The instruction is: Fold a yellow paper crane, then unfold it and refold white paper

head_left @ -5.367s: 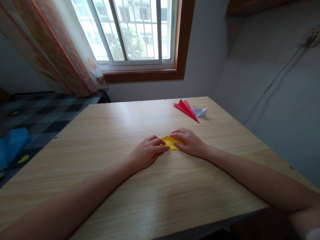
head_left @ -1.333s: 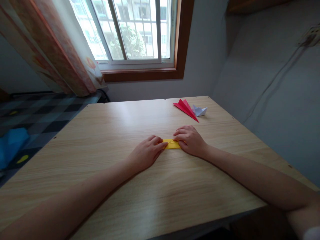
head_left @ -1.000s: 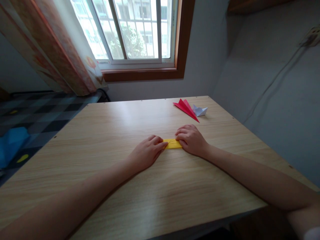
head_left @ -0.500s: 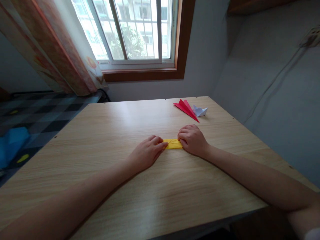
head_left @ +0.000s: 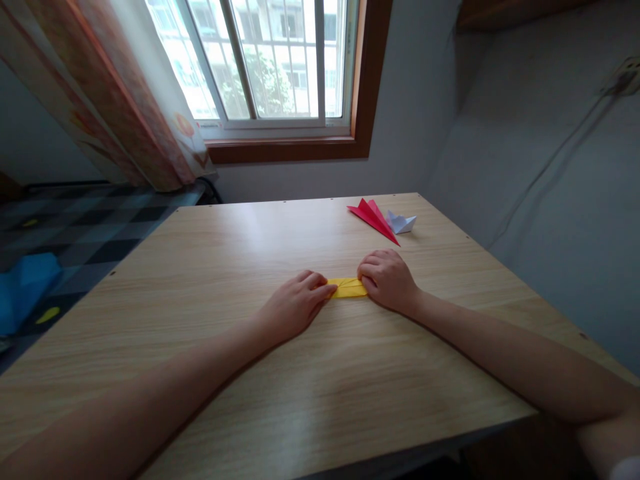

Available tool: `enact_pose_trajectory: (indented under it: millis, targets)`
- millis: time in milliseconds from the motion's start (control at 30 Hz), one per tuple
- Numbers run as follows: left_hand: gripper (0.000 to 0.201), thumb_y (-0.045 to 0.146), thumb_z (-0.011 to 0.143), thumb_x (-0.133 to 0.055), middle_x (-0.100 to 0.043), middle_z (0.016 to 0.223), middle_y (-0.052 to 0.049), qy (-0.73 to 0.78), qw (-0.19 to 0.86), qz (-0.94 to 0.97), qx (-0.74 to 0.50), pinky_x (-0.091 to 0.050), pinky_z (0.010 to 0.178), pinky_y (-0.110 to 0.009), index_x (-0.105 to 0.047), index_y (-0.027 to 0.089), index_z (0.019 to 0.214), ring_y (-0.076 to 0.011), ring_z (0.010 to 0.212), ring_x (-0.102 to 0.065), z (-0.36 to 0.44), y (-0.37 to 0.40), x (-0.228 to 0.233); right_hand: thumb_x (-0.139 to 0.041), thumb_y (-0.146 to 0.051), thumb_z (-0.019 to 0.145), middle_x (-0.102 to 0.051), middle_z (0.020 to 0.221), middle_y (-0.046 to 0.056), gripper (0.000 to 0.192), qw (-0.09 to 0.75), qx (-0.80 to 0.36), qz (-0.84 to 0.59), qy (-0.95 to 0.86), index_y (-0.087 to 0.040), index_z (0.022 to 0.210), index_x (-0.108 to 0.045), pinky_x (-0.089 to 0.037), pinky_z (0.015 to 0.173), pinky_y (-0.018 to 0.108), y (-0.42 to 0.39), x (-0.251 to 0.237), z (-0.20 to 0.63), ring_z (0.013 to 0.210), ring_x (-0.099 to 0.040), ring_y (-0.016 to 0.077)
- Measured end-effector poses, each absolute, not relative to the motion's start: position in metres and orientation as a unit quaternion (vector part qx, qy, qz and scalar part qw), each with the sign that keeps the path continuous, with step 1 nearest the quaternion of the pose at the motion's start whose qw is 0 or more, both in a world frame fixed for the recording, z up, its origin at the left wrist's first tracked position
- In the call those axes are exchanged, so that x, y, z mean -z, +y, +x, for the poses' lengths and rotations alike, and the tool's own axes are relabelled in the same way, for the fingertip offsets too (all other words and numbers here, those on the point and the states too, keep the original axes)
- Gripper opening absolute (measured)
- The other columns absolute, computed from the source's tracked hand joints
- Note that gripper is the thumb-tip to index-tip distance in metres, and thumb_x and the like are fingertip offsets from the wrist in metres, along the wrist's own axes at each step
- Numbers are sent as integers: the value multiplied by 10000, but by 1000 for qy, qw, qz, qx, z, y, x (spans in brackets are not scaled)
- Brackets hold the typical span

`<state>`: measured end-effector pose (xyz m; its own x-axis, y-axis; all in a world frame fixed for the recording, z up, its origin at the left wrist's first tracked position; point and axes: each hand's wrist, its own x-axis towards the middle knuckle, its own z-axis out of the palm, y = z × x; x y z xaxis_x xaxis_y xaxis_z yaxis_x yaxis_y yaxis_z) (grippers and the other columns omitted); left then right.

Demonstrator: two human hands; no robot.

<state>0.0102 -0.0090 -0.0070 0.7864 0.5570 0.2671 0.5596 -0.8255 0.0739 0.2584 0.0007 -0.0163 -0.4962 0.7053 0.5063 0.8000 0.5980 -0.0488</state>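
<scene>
Nearest me is the bare front of the wooden table (head_left: 295, 407), with both my forearms stretched over it. Beyond, my left hand (head_left: 299, 300) has its thumb and fingers drawn together on the left end of the yellow paper (head_left: 350, 288); my right hand (head_left: 389, 279) is curled over the right end, narrow, knuckles up. Whether those hidden right fingertips pinch or only press, I cannot tell.

The paper lies flat on the tabletop, a folded strip directly between my two grips, its long axis running from one hand to the other, side to side before me. Neither hand is nearer, since each touches an end; only the middle shows, with slanting creases. Farther off, past my right hand, the red folded paper (head_left: 373, 221) lies just beside the white paper boat (head_left: 403, 222), and behind the table stands the window (head_left: 280, 73).
</scene>
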Motion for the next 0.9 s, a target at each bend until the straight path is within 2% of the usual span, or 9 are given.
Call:
enact_pose_trajectory:
  millis: [167, 267, 467, 733, 900]
  targets:
    - [291, 252, 1001, -443, -636, 1081, -93, -292, -8, -945, 147, -513, 905, -381, -632, 201, 1216, -222, 1014, -563, 9, -9, 6, -576, -110, 820, -742, 928, 69, 181, 323, 58, -383, -863, -181, 907, -718, -408, 847, 389, 1, 21, 258, 894, -622, 228]
    - [291, 249, 994, -454, -639, 1069, -91, -293, -11, -944, 151, -511, 910, -385, -638, 207, 1215, -223, 1010, -566, 9, -9, 5, -575, -144, 855, -741, 969, 56, 206, 326, 29, -312, -892, -202, 1004, -706, -421, 889, 392, 0, 21, 256, 937, -624, 220]
    - [303, 254, 993, -460, -640, 1072, -86, -293, -17, -943, 158, -505, 927, -389, -636, 216, 1236, -221, 1020, -569, 7, -7, 8, -618, -270, 904, -740, 982, 47, 113, 287, 9, -254, -924, -219, 945, -710, -441, 882, 382, 0, 21, 255, 933, -625, 211]
    - [284, 304, 996, -456, -673, 1025, -96, -306, 6, -939, 156, -503, 895, -390, -674, 165, 1114, -223, 970, -593, 9, -8, 4, -626, -234, 898, -744, 983, 47, 95, 283, -1, -266, -921, -218, 919, -717, -445, 877, 361, 3, 23, 255, 935, -635, 197]
    - [259, 373, 965, -532, -687, 1008, -76, -315, 15, -935, 162, -496, 867, -390, -690, 191, 1063, -228, 956, -594, 9, -8, 3, -607, -219, 909, -746, 996, 43, 110, 282, -8, -269, -921, -219, 920, -717, -443, 883, 354, 2, 23, 256, 936, -639, 190]
